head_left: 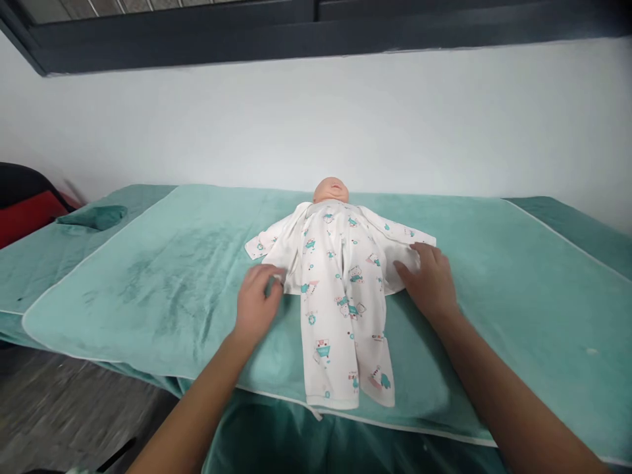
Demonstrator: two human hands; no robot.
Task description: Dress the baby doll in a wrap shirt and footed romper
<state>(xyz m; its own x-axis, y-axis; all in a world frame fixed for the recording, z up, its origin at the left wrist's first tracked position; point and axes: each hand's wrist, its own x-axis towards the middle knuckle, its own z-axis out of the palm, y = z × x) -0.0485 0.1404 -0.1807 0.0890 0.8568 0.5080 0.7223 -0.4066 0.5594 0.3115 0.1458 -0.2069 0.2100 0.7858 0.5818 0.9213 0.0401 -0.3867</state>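
Observation:
A baby doll [330, 189] lies on its back on the green mat, its head toward the wall. White printed baby pants [330, 316] lie lengthwise over the front of a white long-sleeved baby top [395, 253], legs toward me. The top's sleeves spread out to both sides. My left hand [259, 299] is at the top's left lower edge, thumb and fingers apart, fingertips at the cloth. Over the right side panel, close below the sleeve cuff, my right hand [430, 283] rests with thumb and fingers spread. The doll's body and limbs are hidden by the clothes.
The light green mat [162, 263] with pale piping covers a darker green padded bed [39, 270]. A white wall [316, 118] and a dark window frame [197, 33] stand behind. A red and black chair back [29, 210] is at the far left.

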